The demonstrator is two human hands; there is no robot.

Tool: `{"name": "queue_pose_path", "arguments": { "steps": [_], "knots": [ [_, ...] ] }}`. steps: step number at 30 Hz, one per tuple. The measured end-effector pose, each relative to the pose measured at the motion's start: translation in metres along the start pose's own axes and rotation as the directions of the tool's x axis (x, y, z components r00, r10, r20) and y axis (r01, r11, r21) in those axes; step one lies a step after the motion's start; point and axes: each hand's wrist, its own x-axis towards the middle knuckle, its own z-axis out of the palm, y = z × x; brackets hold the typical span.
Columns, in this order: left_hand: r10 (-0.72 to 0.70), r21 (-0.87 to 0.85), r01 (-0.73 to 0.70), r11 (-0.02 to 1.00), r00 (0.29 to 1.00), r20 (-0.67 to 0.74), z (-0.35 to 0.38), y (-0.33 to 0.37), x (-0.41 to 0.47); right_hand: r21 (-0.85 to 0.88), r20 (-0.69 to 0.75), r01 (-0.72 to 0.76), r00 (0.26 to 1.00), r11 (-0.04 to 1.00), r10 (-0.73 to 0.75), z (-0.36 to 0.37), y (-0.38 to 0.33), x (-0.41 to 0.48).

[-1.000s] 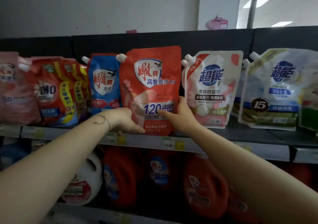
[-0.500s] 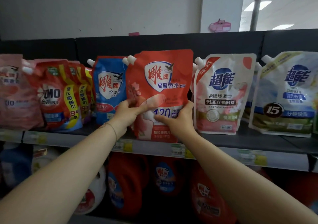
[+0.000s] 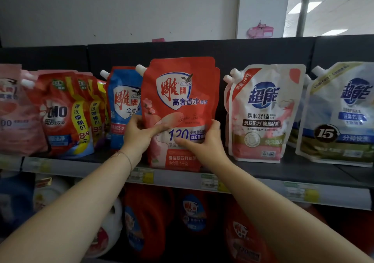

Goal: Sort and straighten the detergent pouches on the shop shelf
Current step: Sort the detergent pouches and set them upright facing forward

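A red detergent pouch point(image 3: 182, 92) with a white spout stands upright at the middle of the top shelf point(image 3: 303, 169). My left hand point(image 3: 139, 135) grips its left edge, thumb across the front. My right hand point(image 3: 202, 143) grips its right edge, thumb on the front. Just behind it on the left stands a blue pouch point(image 3: 123, 105). Further left lean several red and yellow pouches point(image 3: 60, 113), and a pink pouch point(image 3: 10, 111) sits at the frame edge. To the right stand a white and pink pouch point(image 3: 265, 113) and a white and blue pouch point(image 3: 342, 113).
A black back panel point(image 3: 242, 52) closes the shelf behind the pouches. Price tags point(image 3: 210, 181) line the shelf's front rail. On the lower shelf stand several red detergent jugs point(image 3: 149, 218) and a white one point(image 3: 105, 234). A gap separates the red pouch from the white and pink one.
Both hands have moved up from the red pouch's lower corners to grip its sides at mid height. The pouch now stands straighter, and a gap has opened to its right.
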Motion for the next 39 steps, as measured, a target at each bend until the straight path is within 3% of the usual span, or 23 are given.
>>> {"name": "queue_pose_path", "arguments": {
  "steps": [3, 6, 9, 21, 29, 31, 34, 37, 39],
  "knots": [
    [-0.077, -0.043, 0.081, 0.996, 0.993, 0.091, -0.001, -0.003, 0.007, -0.080, -0.053, -0.144, 0.989, 0.986, 0.140, -0.013, 0.004, 0.012],
    [-0.133, -0.062, 0.148, 0.987, 0.971, 0.198, -0.004, -0.004, 0.010, 0.135, 0.179, -0.302, 0.944, 0.944, 0.276, -0.016, 0.003, 0.017],
    [-0.123, -0.057, 0.141, 0.988, 0.960, 0.253, -0.003, -0.005, 0.012, 0.246, 0.313, -0.305, 0.923, 0.920, 0.223, -0.017, -0.002, 0.016],
    [0.003, -0.135, 0.049, 0.990, 0.933, 0.360, 0.030, -0.004, 0.008, 0.312, 0.212, -0.278, 0.952, 0.908, 0.219, -0.034, -0.005, 0.015],
    [-0.029, -0.186, 0.089, 0.979, 0.953, 0.303, 0.050, -0.004, -0.003, 0.268, 0.110, -0.187, 0.980, 0.945, 0.163, -0.054, -0.003, 0.007],
    [-0.019, -0.160, 0.058, 0.985, 0.971, 0.238, 0.049, -0.004, -0.005, 0.182, 0.005, -0.059, 0.998, 0.982, 0.059, -0.051, -0.003, 0.004],
    [0.014, -0.121, 0.005, 0.993, 0.987, 0.161, 0.046, -0.005, -0.007, -0.265, -0.130, 0.176, 0.968, 0.948, -0.216, -0.046, 0.001, -0.005],
    [0.139, 0.008, -0.141, 0.990, 0.986, 0.095, 0.037, -0.006, -0.008, -0.646, -0.059, 0.356, 0.859, 0.676, -0.509, -0.042, 0.003, -0.017],
    [0.312, 0.133, -0.321, 0.938, 0.946, 0.081, 0.029, -0.005, -0.015, -0.752, 0.067, 0.460, 0.765, 0.472, -0.640, -0.040, 0.007, -0.021]
  ]
}}
